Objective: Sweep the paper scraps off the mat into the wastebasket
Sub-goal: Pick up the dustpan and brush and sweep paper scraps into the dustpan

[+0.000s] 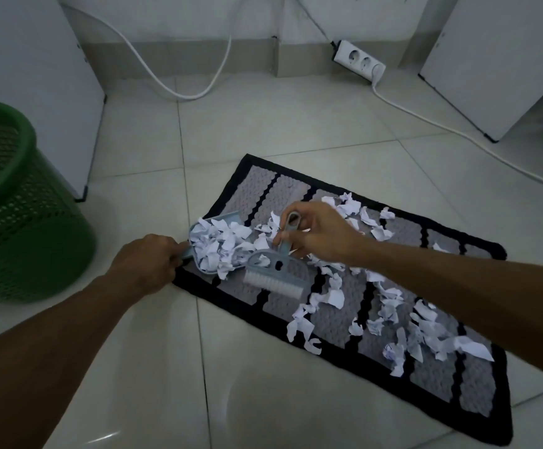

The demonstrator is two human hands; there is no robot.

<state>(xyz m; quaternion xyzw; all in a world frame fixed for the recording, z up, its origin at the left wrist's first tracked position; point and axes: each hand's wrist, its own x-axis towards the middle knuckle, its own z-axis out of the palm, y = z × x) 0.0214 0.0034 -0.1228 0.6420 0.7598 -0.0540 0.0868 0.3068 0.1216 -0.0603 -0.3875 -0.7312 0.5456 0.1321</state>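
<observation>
A grey mat [325, 322] with black stripes and border lies on the tiled floor. Several white paper scraps [390, 306] are strewn over its middle and right part. My left hand [147, 264] grips the handle of a light-blue dustpan [228, 218] resting on the mat's left end, heaped with scraps. My right hand [315, 234] holds the handle of a small blue brush [271, 273], its white bristles down on the mat just right of the pan. A green mesh wastebasket [14, 202] stands on the floor at the left.
White cabinets stand at the back left [37, 76] and back right [497, 59]. A white power strip [359, 59] lies by the wall, with white cables [458, 131] running over the floor behind and right of the mat. Pale tiles [263, 400] surround the mat.
</observation>
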